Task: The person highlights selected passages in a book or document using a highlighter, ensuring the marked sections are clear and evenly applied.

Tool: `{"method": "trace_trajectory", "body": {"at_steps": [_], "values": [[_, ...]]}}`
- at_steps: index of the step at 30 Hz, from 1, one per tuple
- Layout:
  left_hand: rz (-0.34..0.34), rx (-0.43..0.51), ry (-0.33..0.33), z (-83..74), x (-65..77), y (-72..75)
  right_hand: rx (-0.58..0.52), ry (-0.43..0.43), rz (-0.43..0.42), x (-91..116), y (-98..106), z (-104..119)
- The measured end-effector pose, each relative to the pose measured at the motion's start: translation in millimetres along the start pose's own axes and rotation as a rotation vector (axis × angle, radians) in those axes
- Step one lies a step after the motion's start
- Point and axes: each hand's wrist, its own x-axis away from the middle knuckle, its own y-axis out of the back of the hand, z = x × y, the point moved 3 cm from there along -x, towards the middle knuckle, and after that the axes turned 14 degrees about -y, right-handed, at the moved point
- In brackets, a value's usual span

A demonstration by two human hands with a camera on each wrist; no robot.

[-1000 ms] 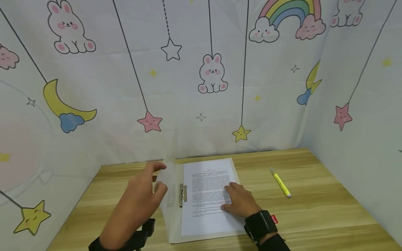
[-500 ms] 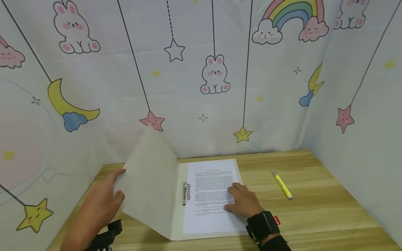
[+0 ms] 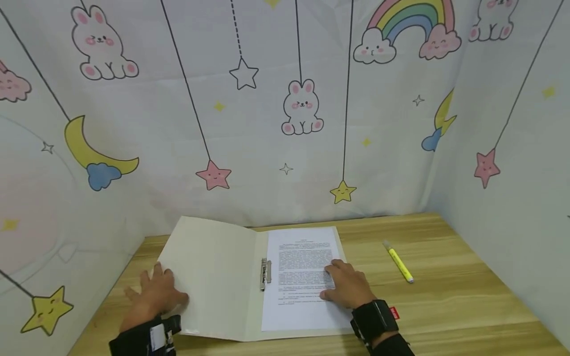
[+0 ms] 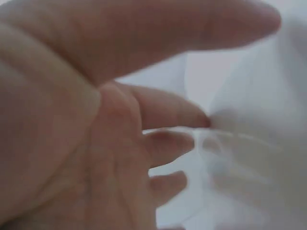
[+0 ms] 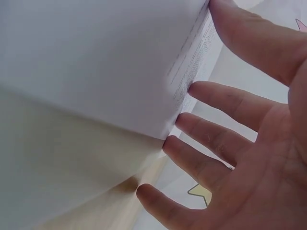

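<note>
A cream file folder point(image 3: 213, 282) lies spread on the table, its cover turned to the left. A printed sheet point(image 3: 289, 316) rests on the folder's right half, beside a metal clip point(image 3: 265, 274) near the spine. Fingers spread, my left hand point(image 3: 156, 294) touches the cover's left edge. In the left wrist view, the fingers of that left hand point(image 4: 110, 139) reach toward a blurred pale surface. My right hand point(image 3: 349, 287) rests on the sheet's right side. The right wrist view shows the right hand point(image 5: 249, 139) with extended fingers, several fingertips on the sheet and folder.
A yellow highlighter point(image 3: 401, 264) lies on the wooden table point(image 3: 454, 306), to the right of the folder. Behind the table hangs a white cloth point(image 3: 249, 138) printed with rabbits, stars and a rainbow; it also covers both sides.
The folder's cover has swung from nearly upright over to the left and down. My left hand has moved left with it, its fingers now spread. The right hand has stayed on the sheet.
</note>
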Motion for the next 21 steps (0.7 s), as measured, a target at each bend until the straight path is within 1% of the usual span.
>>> {"method": "trace_trajectory", "body": {"at_steps": [3, 6, 8, 10, 13, 18, 21], "values": [[0.016, 0.033, -0.035, -11.1, -14.8, -22.0, 0.007, 0.0, 0.002, -1.4, 1.7, -3.2], [0.045, 0.096, -0.027, -23.6, -28.8, -43.5, 0.014, -0.013, 0.016, -3.4, 4.2, -9.8], [0.056, 0.114, -0.022, -33.7, -36.2, -54.7, 0.02, -0.016, 0.023, -5.1, 5.8, -14.2], [0.055, 0.101, -0.023, -44.5, -43.4, -64.8, 0.018, -0.015, 0.03, -6.6, 6.2, -17.1], [0.041, 0.076, -0.046, -63.2, -51.9, -77.2, 0.013, -0.002, 0.043, -8.2, 7.1, -18.6], [0.031, 0.05, -0.1, -96.8, -60.5, -92.3, 0.001, 0.001, 0.062, -8.4, 9.1, -20.0], [0.013, 0.015, -0.11, -112.6, -63.4, -101.1, -0.002, 0.001, 0.07, -8.0, 11.3, -19.8]]}}
